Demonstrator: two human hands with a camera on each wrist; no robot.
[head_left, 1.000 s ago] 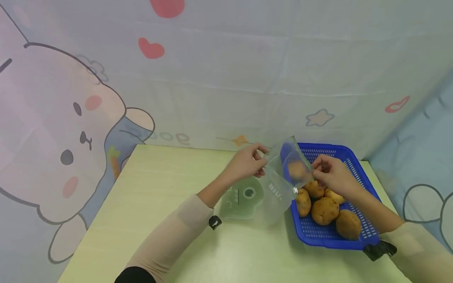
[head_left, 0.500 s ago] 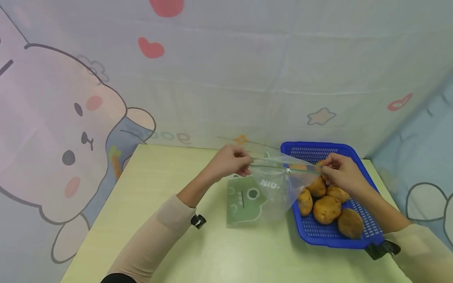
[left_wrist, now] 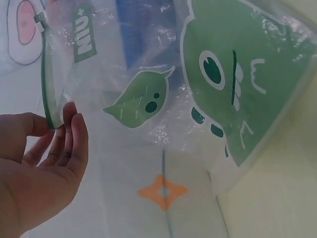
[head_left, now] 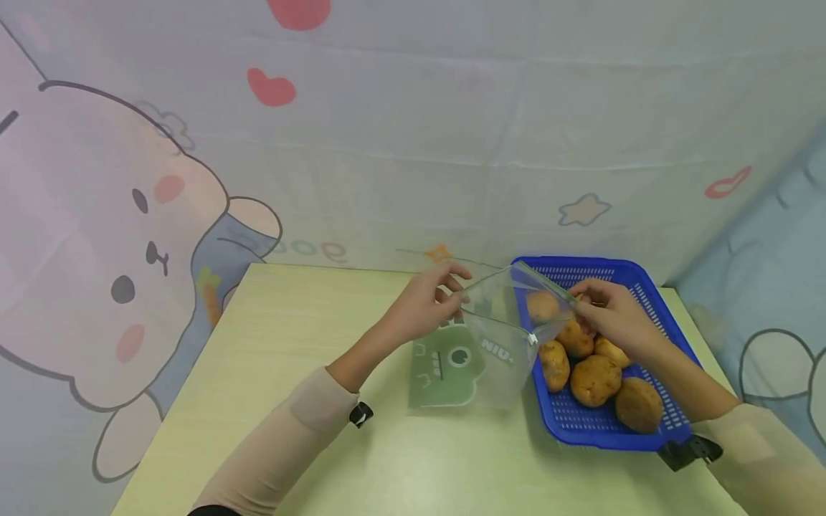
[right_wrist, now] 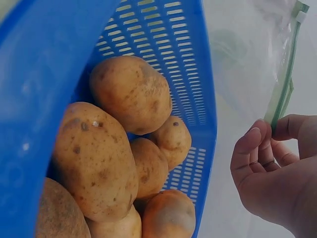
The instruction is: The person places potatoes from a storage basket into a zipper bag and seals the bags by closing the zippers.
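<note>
A clear zip bag (head_left: pixel 497 351) printed with a green monster stands on the pale green table (head_left: pixel 290 344), its mouth held apart between both hands. My left hand (head_left: pixel 461 299) pinches the left end of the bag's green zip rim (left_wrist: pixel 48 94). My right hand (head_left: pixel 576 299) pinches the right end of the zip rim (right_wrist: pixel 283 84), just over the blue basket (head_left: pixel 581 264). Several brown potatoes (head_left: pixel 594 380) lie in the basket. In the left wrist view the bag (left_wrist: pixel 237 89) hangs with nothing visible inside it.
The basket (right_wrist: pixel 49 74) with its potatoes (right_wrist: pixel 131 94) sits at the table's right side, close to the right edge. A cartoon-printed cloth wall (head_left: pixel 413 143) rises directly behind the table. Bare tabletop spreads to the left and front of the bag.
Half a second ago the zip rim was pulled into a straight line between the hands. The hands have since come a little closer together and the bag's mouth has spread apart.
</note>
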